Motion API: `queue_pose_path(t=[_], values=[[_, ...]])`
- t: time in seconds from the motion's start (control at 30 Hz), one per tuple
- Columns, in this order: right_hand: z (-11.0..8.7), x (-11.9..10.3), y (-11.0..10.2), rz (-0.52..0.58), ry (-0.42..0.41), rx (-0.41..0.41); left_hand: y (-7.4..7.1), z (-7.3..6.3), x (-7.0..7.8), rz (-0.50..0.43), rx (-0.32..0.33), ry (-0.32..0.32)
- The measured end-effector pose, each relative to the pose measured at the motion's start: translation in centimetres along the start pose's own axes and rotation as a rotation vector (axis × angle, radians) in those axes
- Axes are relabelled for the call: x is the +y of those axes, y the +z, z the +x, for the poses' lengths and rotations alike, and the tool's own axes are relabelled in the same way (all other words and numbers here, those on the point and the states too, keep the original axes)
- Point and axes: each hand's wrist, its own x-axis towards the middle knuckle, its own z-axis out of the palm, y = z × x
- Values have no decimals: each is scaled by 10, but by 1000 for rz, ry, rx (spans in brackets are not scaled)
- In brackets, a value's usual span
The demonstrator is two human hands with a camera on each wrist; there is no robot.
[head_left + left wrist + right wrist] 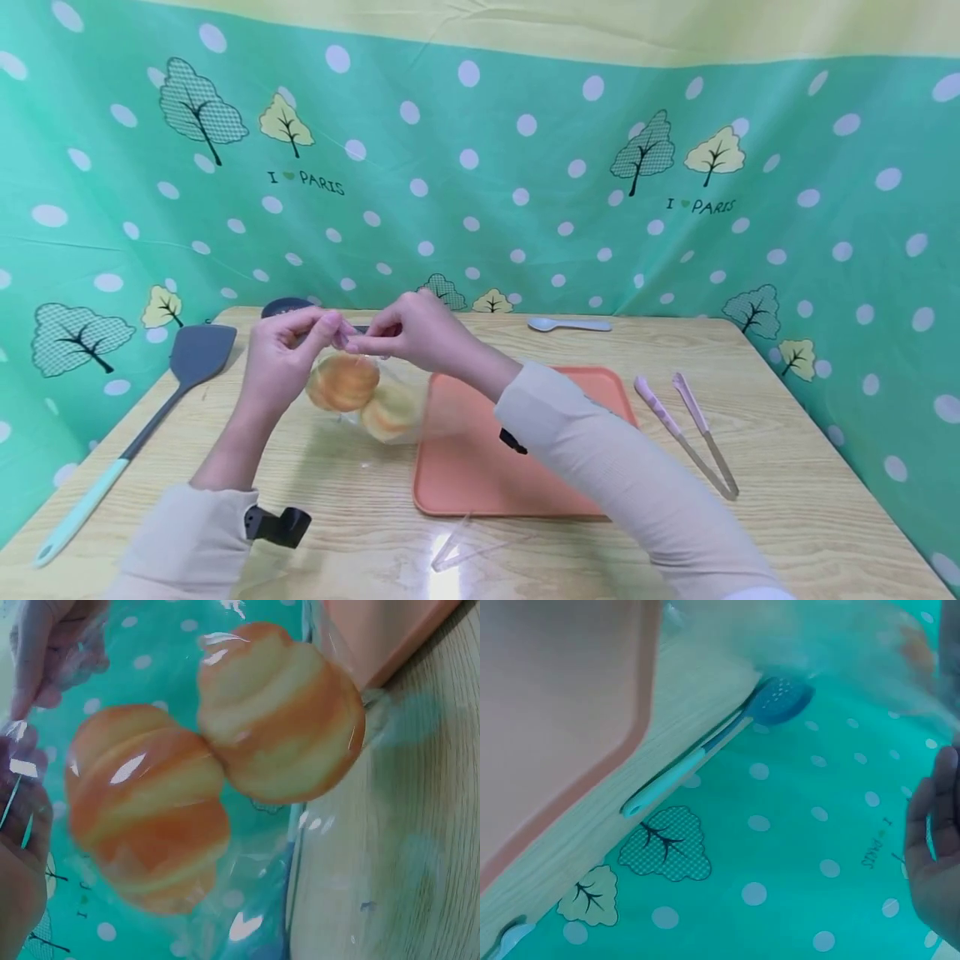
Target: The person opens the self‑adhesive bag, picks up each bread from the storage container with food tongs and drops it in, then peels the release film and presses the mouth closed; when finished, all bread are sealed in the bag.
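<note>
A clear plastic bag point(244, 926) hangs above the table with two striped bread rolls in it. One roll point(343, 383) is more orange-brown; the other roll point(392, 410) sits lower and to its right, and both show close up in the left wrist view. My left hand point(281, 354) pinches the top of the bag between thumb and fingers. From the other side my right hand point(416, 329) pinches the same gathered top, its fingertips close to the left ones. In the right wrist view the bag is blurred.
An orange-pink tray point(495, 492) lies right of the bag, partly under the right arm. A turner point(202, 354) lies at left, a skimmer point(780, 701) and a pale spoon point(570, 324) at the back, tongs point(705, 429) at right. A clear V-shaped item point(444, 557) lies in front.
</note>
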Motion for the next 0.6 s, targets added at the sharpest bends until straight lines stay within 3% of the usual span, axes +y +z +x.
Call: queue_pose_path(t=[0.13,0.27,0.43,0.6], values=[[-5,4,2,-49,-36,19,2,2,0,-44,79,10],[-12,9,3,-38,-2,-6,2,2,-1,-48,144,3],[-21,18,5,14,43,-35,3,2,-2,-1,187,1],[-32,28,8,62,39,-14,3,3,-2,15,219,-15]])
